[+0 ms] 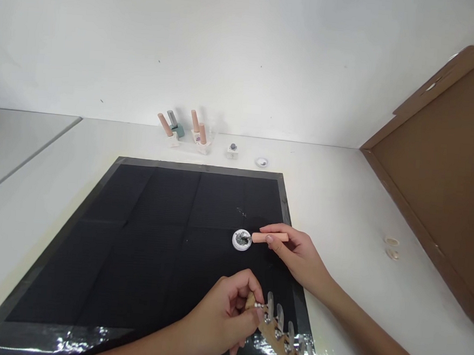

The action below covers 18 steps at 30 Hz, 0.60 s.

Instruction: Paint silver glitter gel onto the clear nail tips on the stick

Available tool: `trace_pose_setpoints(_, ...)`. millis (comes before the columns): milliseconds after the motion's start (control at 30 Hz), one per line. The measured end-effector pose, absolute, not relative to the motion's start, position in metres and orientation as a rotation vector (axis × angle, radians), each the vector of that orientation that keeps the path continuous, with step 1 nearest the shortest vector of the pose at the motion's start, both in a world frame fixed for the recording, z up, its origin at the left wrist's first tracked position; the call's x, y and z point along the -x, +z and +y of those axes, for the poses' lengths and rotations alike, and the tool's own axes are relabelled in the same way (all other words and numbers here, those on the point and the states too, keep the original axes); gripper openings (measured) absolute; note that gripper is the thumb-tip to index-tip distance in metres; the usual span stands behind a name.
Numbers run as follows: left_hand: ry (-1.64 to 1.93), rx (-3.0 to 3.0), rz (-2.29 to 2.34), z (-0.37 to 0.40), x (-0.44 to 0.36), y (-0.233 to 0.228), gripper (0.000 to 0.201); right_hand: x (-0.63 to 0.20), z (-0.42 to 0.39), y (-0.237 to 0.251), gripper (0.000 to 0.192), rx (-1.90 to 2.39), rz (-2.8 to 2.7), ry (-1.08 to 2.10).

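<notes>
My right hand (296, 253) pinches a peach-coloured brush handle (270, 237) and holds its tip in a small round white pot (241, 239) of glittery stuff on the black mat (143, 246). My left hand (223, 316) grips the end of a wooden stick (275, 331) that carries a row of clear false nail tips (279, 317) on metal studs. That stick lies over the mat's near right corner, pointing toward the lower right.
Against the back wall stand several small bottles with peach caps (199, 134), a teal bottle (177, 128), a small white jar (233, 151) and a round lid (262, 161). Two small round caps (391, 248) lie on the white table at right. A brown board (444, 170) leans at far right.
</notes>
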<state>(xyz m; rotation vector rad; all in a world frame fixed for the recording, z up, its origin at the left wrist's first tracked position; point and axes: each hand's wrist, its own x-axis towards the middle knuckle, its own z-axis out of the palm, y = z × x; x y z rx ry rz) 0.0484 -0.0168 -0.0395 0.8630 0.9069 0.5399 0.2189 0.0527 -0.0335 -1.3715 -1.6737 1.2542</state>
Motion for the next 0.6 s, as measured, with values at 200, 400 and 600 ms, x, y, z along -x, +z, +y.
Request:
trace_pose_setpoints(200, 0.541, -0.864, 0.901, -0.0170, -0.0478, -0.0422, 0.014, -0.2177, 0.0536, -0.0301, 0.025, 1.339, -1.664, 1.288)
trace_pose_setpoints(400, 0.549, -0.844, 0.914, -0.0169, -0.0484, -0.0405, 0.017, -0.2181, 0.0530, -0.0271, 0.027, 1.319, -1.562, 1.361)
trace_pose_setpoints(600, 0.560, -0.802, 0.909, -0.0146, -0.0496, -0.0394, 0.022, -0.2272, 0.0545, -0.0247, 0.029, 1.214, -1.416, 1.421)
